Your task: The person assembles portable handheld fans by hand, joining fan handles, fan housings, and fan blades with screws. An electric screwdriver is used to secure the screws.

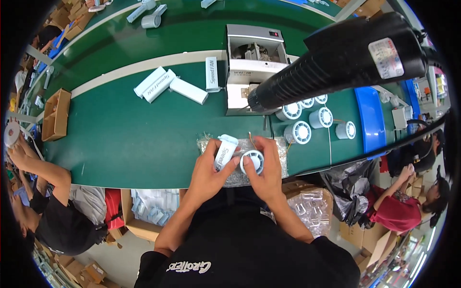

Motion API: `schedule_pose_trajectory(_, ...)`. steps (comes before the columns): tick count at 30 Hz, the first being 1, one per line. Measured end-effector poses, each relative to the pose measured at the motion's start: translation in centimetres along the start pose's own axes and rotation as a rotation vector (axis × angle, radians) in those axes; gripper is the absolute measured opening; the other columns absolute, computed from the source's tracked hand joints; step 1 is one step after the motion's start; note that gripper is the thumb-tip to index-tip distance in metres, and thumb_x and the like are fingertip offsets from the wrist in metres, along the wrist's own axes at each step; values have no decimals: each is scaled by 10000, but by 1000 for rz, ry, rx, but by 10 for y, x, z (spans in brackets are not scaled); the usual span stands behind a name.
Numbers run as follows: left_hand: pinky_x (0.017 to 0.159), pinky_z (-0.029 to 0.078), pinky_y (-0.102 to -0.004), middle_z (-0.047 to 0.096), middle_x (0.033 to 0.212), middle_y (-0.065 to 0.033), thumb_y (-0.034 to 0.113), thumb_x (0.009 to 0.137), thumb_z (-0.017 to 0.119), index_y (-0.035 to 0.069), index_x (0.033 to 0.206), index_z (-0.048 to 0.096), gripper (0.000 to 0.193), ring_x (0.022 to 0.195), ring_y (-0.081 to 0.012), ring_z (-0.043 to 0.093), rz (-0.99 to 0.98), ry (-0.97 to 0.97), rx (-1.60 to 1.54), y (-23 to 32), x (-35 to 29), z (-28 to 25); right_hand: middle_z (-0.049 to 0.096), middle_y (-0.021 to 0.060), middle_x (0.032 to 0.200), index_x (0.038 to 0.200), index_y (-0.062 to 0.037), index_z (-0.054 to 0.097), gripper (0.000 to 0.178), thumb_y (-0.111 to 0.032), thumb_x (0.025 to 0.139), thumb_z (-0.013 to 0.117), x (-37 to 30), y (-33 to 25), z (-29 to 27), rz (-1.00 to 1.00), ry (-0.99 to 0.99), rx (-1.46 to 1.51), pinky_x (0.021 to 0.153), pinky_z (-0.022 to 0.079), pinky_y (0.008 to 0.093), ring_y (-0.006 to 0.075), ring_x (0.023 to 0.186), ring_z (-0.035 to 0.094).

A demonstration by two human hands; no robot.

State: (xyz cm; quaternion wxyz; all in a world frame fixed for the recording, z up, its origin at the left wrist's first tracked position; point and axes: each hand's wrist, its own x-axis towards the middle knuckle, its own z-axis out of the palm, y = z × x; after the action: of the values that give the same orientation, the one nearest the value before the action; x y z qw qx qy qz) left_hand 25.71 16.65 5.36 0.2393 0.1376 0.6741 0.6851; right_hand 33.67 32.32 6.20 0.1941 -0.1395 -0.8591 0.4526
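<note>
My left hand (205, 174) is closed around a light blue fan handle (225, 152) with dark lettering, tilted slightly. In my right hand (269, 174) is a round light blue fan head (255, 158) with a slotted grille, my thumb lying across its face. The two parts are close together, but whether they touch is hard to tell. Thin coloured wires (251, 138) rise beside the fan head. Both hands are over a clear bubble-wrap sheet (282, 163) at the near edge of the green worktable (125, 163).
A black power screwdriver (326, 67) hangs at the right, before a grey screw feeder (254, 67). Several fan heads (301, 132) stand near a blue tray (370, 120). Loose handles (188, 91) lie farther left, beyond a cardboard box (56, 115). Co-workers sit on both sides.
</note>
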Motion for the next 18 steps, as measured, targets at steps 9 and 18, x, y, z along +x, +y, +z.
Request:
schedule_pose_trajectory(9, 674, 531, -238, 712, 984, -71, -1, 943, 737, -10, 1140, 543, 277, 822, -97, 674, 87, 200, -281, 11, 10, 19, 766, 109, 1039, 1246, 36, 692, 290, -4, 960, 719, 16, -10, 16, 268, -4, 724, 862, 535, 251, 133, 955, 704)
schedule_pose_trajectory(18, 990, 559, -425, 661, 1171, -173, 243, 1075, 587, 16, 1320, 529, 339, 1093, -293, 683, -62, 74, -896, 18, 44, -18, 740, 94, 981, 1116, -2, 763, 206, -14, 911, 762, 8, -26, 21, 111, 30, 388, 753, 517, 275, 144, 851, 680)
